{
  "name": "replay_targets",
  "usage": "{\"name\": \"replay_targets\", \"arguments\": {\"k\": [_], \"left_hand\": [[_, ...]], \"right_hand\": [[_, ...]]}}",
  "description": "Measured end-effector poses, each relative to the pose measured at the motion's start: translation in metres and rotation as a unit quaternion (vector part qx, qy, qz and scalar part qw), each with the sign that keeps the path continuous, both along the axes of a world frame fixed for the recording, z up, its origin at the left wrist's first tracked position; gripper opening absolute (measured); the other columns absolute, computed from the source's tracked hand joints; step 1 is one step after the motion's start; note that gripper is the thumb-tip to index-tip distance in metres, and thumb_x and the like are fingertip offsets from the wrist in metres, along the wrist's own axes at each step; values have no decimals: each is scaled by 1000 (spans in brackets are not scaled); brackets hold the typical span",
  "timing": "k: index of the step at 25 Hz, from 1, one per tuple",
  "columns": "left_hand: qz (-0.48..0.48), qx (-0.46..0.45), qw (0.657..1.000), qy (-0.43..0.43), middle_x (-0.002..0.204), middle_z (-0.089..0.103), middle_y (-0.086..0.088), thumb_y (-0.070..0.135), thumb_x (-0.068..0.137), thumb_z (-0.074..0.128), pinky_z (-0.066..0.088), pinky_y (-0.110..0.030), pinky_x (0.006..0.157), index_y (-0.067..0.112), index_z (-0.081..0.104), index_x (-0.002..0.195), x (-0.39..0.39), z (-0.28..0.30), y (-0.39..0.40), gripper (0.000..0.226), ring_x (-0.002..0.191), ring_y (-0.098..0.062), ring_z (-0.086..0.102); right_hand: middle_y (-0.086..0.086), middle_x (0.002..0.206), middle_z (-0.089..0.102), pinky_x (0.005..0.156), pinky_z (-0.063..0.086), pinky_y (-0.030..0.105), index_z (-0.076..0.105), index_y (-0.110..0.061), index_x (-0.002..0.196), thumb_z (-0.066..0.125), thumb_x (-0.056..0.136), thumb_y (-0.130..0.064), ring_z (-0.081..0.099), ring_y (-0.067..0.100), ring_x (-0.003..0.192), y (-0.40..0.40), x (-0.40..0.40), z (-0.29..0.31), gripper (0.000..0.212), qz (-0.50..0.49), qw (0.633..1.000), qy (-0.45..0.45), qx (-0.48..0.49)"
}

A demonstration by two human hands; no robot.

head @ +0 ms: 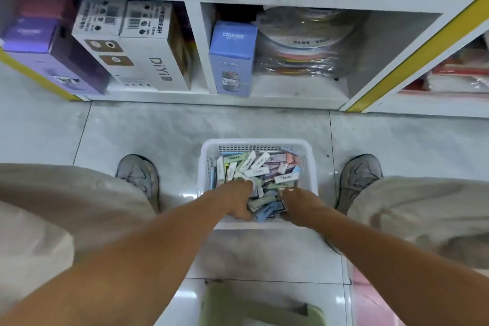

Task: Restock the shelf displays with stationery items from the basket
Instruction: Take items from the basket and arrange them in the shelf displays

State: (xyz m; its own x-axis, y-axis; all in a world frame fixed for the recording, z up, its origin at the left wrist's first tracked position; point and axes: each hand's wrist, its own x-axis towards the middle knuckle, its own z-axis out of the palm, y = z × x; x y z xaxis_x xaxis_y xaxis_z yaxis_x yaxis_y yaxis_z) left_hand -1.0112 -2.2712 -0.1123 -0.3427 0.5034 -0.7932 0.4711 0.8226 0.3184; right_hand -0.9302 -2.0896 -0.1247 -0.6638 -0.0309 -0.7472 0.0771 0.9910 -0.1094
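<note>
A white plastic basket (206, 156) stands on the floor between my feet, filled with several small pastel stationery boxes (264, 167) in green, white, pink and blue. Both my hands reach down into its near half. My left hand (235, 200) is curled among the boxes on the left side, fingers buried in the pile. My right hand (301, 206) is curled among the boxes on the right side. Whether either hand grips a box is hidden by the fingers and the pile.
A white shelf unit (195, 42) with yellow edging stands ahead, its lowest bays holding purple, white and blue boxes (232, 58) and a wrapped stack of coloured discs (304, 42). My shoes (139, 174) flank the basket. A green stool (259, 307) sits below me.
</note>
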Motion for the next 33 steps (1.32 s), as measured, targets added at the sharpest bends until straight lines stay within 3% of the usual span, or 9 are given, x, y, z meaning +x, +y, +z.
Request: {"name": "replay_targets", "arguments": {"k": [4, 9, 12, 14, 17, 19, 24, 28, 33], "left_hand": [[-26, 10, 998, 54, 147, 39, -13, 50, 78, 73, 39, -45, 108, 9, 31, 148, 5, -19, 4, 91, 132, -34, 38], [-15, 132, 980, 149, 124, 51, -14, 25, 87, 65, 46, -39, 87, 5, 49, 127, -3, -15, 17, 48, 118, -31, 49], [-18, 171, 961, 218, 131, 50, -14, 12, 85, 64, 45, -39, 98, 4, 46, 133, -9, -14, 43, 51, 122, -30, 48], [-28, 145, 961, 232, 137, 46, -16, 9, 84, 64, 44, -41, 104, 2, 41, 138, -13, -18, 62, 59, 127, -31, 45], [-38, 59, 965, 252, 142, 39, -24, 14, 86, 64, 39, -44, 110, -5, 27, 145, -16, -30, 78, 72, 132, -37, 39], [-51, 26, 962, 266, 140, 39, -27, 18, 89, 59, 39, -45, 108, -7, 27, 144, -17, -38, 83, 68, 128, -40, 40], [-19, 31, 973, 227, 135, 47, -22, 22, 88, 61, 39, -48, 107, 2, 38, 138, -20, -53, 86, 58, 125, -37, 43], [-28, 56, 982, 177, 129, 57, -19, 21, 82, 67, 41, -45, 102, 5, 38, 134, -26, -58, 90, 61, 120, -36, 51], [12, 32, 996, 87, 108, 63, -6, 18, 76, 70, 50, -38, 82, 14, 27, 147, -44, -57, 84, 83, 100, -30, 61]], "right_hand": [[9, 132, 61, 95, 52, 38, 49, -19, 136, 65, 90, -24, 60, 32, 116, 1, 2, -13, 49, -94, 992, 52, -70], [12, 118, 59, 70, 52, 38, 49, -10, 121, 54, 90, -10, 64, 33, 95, 12, 4, -10, 31, -161, 980, 119, -21], [13, 117, 56, 69, 49, 35, 42, -7, 129, 50, 93, -8, 63, 32, 93, 0, -6, -10, 36, -238, 957, 163, -28], [12, 116, 57, 78, 54, 38, 37, -7, 136, 51, 94, -13, 63, 31, 97, -5, -16, -14, 44, -316, 939, 128, -49], [7, 106, 62, 73, 51, 37, 32, -9, 140, 56, 91, -20, 62, 29, 90, -12, -25, -19, 56, -409, 901, 113, -85], [10, 114, 65, 78, 52, 37, 30, -7, 144, 58, 88, -19, 65, 31, 98, -13, -31, -21, 63, -454, 878, 114, -100], [7, 112, 63, 82, 58, 44, 47, -14, 119, 61, 80, -7, 65, 28, 95, -14, -31, -28, 41, -560, 802, 156, -136], [1, 99, 64, 73, 56, 39, 48, -17, 120, 54, 79, 1, 64, 26, 89, -17, -22, -31, 45, -556, 797, 165, -169], [-5, 95, 62, 70, 49, 33, 47, -17, 122, 62, 82, -3, 59, 19, 84, -8, -19, -35, 44, -536, 808, 148, -194]]}}
